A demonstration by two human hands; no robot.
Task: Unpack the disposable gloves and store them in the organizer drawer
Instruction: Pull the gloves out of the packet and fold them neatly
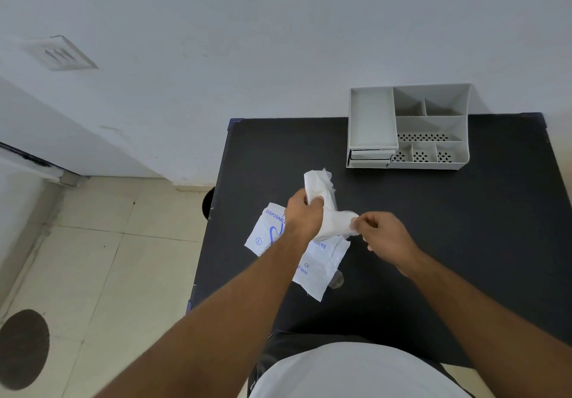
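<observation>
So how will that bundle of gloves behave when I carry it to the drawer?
Probably floppy: the bundle of gloves bends between the left hand and the right hand. Likely very light, since it looks like thin, translucent film. Its loose top edges fan out, so sheets may slip apart unless gripped firmly.

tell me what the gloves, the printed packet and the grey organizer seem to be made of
Gloves: thin, translucent white plastic film, probably polyethylene; it crumples and droops where held. Packet: thin glossy plastic bag with blue print, lying wrinkled. Organizer: rigid matte light-grey plastic, likely moulded; straight thin walls, perforated floors in some compartments.
</observation>
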